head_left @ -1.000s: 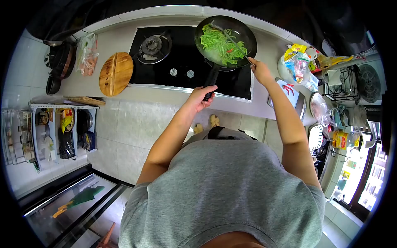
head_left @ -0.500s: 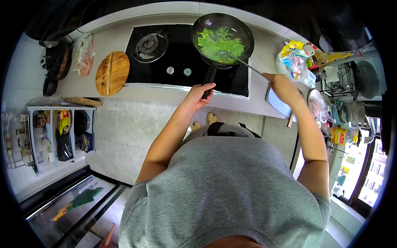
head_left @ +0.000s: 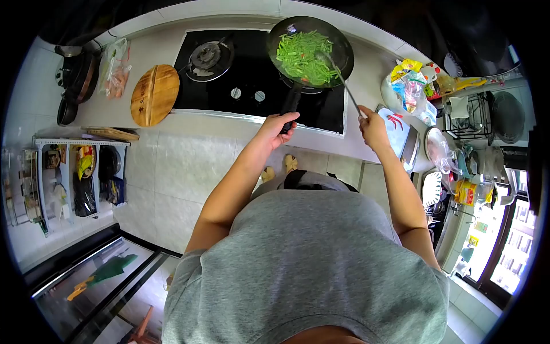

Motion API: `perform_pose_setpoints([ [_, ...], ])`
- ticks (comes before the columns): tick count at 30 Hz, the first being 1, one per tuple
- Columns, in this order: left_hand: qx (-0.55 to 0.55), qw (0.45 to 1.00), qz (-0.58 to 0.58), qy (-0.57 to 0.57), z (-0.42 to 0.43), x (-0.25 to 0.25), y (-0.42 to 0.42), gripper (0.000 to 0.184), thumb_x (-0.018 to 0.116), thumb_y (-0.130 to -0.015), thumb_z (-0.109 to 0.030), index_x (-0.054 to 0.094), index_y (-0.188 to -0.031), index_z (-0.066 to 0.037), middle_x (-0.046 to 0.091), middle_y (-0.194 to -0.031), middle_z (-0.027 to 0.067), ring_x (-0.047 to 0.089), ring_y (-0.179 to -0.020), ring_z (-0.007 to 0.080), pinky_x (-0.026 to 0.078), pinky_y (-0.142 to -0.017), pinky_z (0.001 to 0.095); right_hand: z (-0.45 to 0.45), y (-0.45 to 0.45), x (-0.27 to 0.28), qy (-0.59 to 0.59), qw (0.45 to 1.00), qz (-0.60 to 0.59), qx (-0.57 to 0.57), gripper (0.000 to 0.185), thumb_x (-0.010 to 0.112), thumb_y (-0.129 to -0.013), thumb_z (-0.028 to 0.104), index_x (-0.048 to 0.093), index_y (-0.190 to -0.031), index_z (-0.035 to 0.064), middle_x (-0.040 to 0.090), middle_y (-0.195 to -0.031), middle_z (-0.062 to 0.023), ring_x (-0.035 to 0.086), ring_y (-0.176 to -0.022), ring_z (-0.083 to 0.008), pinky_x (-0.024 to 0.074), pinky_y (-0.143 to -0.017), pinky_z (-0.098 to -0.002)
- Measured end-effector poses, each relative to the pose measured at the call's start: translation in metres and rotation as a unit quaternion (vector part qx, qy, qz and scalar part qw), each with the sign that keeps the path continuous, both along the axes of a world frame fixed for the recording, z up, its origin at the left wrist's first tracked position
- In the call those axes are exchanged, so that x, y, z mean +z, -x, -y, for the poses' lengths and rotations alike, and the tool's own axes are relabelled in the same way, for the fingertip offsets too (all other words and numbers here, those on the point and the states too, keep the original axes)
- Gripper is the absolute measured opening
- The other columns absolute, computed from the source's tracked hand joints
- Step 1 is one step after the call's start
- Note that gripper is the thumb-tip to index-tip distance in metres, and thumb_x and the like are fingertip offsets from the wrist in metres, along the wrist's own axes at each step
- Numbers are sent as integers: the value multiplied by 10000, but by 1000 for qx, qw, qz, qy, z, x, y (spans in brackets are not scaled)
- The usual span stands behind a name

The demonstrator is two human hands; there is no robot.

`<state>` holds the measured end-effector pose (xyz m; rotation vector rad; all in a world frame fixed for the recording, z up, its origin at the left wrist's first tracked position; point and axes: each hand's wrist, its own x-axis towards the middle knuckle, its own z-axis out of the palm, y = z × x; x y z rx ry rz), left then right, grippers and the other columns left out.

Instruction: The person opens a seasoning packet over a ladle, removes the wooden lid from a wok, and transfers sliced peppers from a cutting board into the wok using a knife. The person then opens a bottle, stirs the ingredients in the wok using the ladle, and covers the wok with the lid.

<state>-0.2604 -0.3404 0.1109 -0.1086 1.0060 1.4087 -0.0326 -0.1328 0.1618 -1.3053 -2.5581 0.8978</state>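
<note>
My left hand (head_left: 278, 131) is wrapped round the black handle (head_left: 292, 102) of a dark wok (head_left: 345, 54), which sits over the stove's right burner. Cut green vegetables (head_left: 301, 51) with a few red bits lie in the wok. My right hand (head_left: 373, 129) grips the end of a long-handled metal ladle (head_left: 347, 86). The ladle's head rests among the vegetables, on the right side of the heap. Just right of that hand, a pale cutting board (head_left: 395, 136) carries red chili pieces (head_left: 395, 121).
The black glass stove (head_left: 217, 94) has a bare left burner (head_left: 205, 56). A round wooden board (head_left: 154, 96) and a plastic bag (head_left: 116, 74) lie on the counter at left. Several bags (head_left: 409, 86) and a dish rack (head_left: 470, 117) stand at right.
My right hand has come left and slightly down, and the ladle now stands steeper in the wok. The vegetables have shifted, with red bits showing. My left hand keeps its hold.
</note>
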Motion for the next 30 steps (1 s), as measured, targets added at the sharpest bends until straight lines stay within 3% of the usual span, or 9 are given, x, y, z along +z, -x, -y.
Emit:
perform_pose_setpoints([
  [1, 0, 1000, 1, -2, 1, 1, -2, 222, 727, -853, -175, 654, -989, -16, 605, -716, 47, 492, -513, 98, 305, -390, 199, 1, 0, 3, 66, 997, -14, -39, 393, 529, -947, 113, 556, -1338, 91, 547, -595, -82, 500, -469, -150, 440, -470, -328],
  [3, 1, 1000, -1, -3, 2, 1, -2, 226, 727, -853, -175, 652, -992, -14, 605, -719, 48, 494, -514, 99, 308, -391, 199, -13, 23, 5, 18, 999, -7, -47, 364, 557, -921, 103, 585, -1281, 61, 594, -684, -139, 568, -513, -199, 487, -538, -345],
  [5, -1, 1000, 2, -1, 1, -3, -2, 221, 727, -853, -173, 654, -991, -17, 606, -724, 47, 496, -516, 100, 312, -391, 198, -29, 47, 3, 145, 978, -73, -134, 390, 559, -929, 117, 573, -1317, 85, 555, -658, -67, 523, -485, -158, 439, -462, -320],
  [9, -3, 1000, -3, 10, 3, 6, -2, 220, 729, -850, -173, 655, -990, -20, 606, -727, 48, 499, -517, 103, 316, -391, 195, -35, 59, -7, 298, 942, -130, -82, 419, 554, -933, 121, 553, -1352, 109, 505, -638, -10, 486, -476, -114, 379, -409, -290],
  [12, 0, 1000, 4, 11, 1, 3, -1, 226, 736, -845, -173, 658, -993, -22, 609, -729, 48, 501, -517, 102, 318, -391, 192, -20, 35, 42, 192, 980, -14, 51, 409, 558, -919, 95, 583, -1327, 109, 486, -599, -20, 459, -463, -110, 374, -431, -293],
  [18, 4, 1000, 11, 11, -1, 0, -2, 187, 765, -811, -154, 644, -902, -44, 606, -703, 47, 495, -492, 99, 313, -380, 198, 6, -6, 116, 50, 988, 85, 120, 400, 576, -885, 68, 600, -1284, 67, 488, -594, -121, 533, -559, -159, 427, -578, -341],
  [21, 6, 1000, 13, 16, -1, 1, -3, 179, 771, -803, -148, 631, -863, -54, 602, -692, 47, 495, -483, 101, 311, -377, 199, 12, 4, 98, 35, 980, 135, 139, 390, 566, -880, 56, 607, -1268, 63, 603, -719, -216, 634, -693, -289, 481, -686, -399],
  [23, 7, 1000, 20, 8, -2, -1, -4, 180, 766, -809, -152, 643, -886, -45, 606, -701, 47, 499, -491, 102, 318, -379, 197, -2, 17, 41, -110, 976, 53, 183, 390, 542, -889, 58, 596, -1275, 71, 648, -902, -279, 640, -862, -420, 494, -800, -472],
  [30, 9, 1000, 12, 11, -1, -1, -5, 200, 753, -825, -158, 663, -947, -28, 610, -717, 47, 503, -509, 103, 314, -383, 196, -35, 26, -7, -124, 992, 20, 12, 409, 534, -924, 86, 551, -1332, 94, 627, -920, -314, 605, -904, -478, 480, -813, -490],
])
